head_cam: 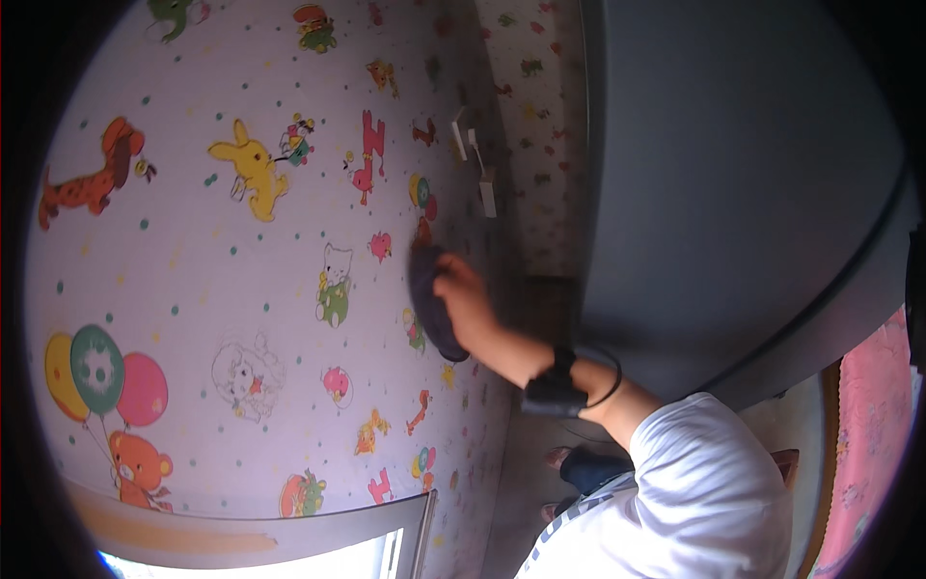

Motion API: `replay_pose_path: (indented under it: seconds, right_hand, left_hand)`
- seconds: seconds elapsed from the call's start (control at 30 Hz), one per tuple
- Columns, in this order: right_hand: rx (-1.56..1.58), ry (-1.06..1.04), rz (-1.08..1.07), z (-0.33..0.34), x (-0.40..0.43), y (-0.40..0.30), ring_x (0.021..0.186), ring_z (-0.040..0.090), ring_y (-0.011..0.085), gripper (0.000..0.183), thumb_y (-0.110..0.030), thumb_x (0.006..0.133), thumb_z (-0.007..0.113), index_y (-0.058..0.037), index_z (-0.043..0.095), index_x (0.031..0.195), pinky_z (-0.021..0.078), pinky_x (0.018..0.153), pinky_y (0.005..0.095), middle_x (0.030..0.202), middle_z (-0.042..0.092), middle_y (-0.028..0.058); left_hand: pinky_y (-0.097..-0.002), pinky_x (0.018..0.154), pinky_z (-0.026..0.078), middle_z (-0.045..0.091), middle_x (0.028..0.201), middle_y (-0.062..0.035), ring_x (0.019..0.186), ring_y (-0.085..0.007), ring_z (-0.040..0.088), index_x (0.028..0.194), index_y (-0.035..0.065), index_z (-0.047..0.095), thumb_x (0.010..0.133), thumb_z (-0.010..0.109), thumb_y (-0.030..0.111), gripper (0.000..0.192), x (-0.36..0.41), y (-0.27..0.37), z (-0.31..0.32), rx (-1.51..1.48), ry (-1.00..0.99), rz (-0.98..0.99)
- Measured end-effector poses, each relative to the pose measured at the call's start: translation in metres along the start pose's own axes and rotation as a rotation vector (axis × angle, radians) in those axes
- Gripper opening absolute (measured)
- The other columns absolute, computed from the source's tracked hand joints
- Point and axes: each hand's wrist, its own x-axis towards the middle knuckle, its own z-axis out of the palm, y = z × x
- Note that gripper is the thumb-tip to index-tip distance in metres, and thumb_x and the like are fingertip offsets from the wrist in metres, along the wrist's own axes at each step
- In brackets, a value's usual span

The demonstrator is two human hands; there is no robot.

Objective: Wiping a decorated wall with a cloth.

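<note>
My right hand (463, 293) grips a dark cloth (432, 304), its fingers bent over the edge. The cloth lies against or very close to the wall with cartoon-animal wallpaper (275, 289); slight blur hides whether it touches. A black device with a looped cable is strapped to my right wrist (555, 383). Printed balloons and a small animal figure show around the cloth. My left hand is out of view.
A large grey smooth-faced cabinet or appliance (723, 188) stands at the right. White sockets (488, 192) with a short cord sit on the wall. A window frame (427, 535) is at the lower left. Pink patterned fabric (868, 434) lies at the far right.
</note>
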Motion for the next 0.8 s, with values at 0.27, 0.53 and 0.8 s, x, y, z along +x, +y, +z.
replay_pose_path:
  seconds: [0.27, 0.53, 0.8]
  right_hand:
    - [-0.521, -0.148, -0.968, 0.003, 0.006, -0.003, 0.088, 0.049, 0.0323, 0.028, 0.002, 0.064, 0.045, -0.0006, 0.054, 0.091, 0.0387, 0.079, 0.0382, 0.092, 0.054, 0.0146]
    - [-0.517, -0.007, -1.047, -0.006, 0.064, -0.004, 0.097, 0.048, 0.0380, 0.030, 0.005, 0.069, 0.041, 0.0041, 0.050, 0.097, 0.0383, 0.085, 0.0380, 0.101, 0.052, 0.0194]
    - [-0.279, 0.276, -0.465, -0.021, 0.126, 0.012, 0.101, 0.051, 0.0276, 0.033, -0.002, 0.076, 0.044, 0.0049, 0.050, 0.108, 0.0386, 0.085, 0.0287, 0.107, 0.053, 0.0197]
  left_hand:
    - [-0.0259, 0.055, 0.038, 0.050, 0.070, -0.0075, 0.063, -0.0170, 0.046, 0.080, -0.0009, 0.055, 0.082, 0.048, 0.028, 0.030, -0.007, 0.005, 0.029, 0.027, -0.041, 0.119]
    - [-0.0261, 0.056, 0.038, 0.050, 0.071, -0.0077, 0.063, -0.0170, 0.046, 0.081, -0.0009, 0.055, 0.083, 0.048, 0.028, 0.030, -0.016, 0.007, 0.057, 0.027, -0.064, 0.219]
    - [-0.0263, 0.057, 0.038, 0.050, 0.072, -0.0079, 0.064, -0.0170, 0.046, 0.082, -0.0009, 0.055, 0.083, 0.048, 0.028, 0.030, -0.017, 0.008, 0.086, 0.048, -0.087, 0.258]
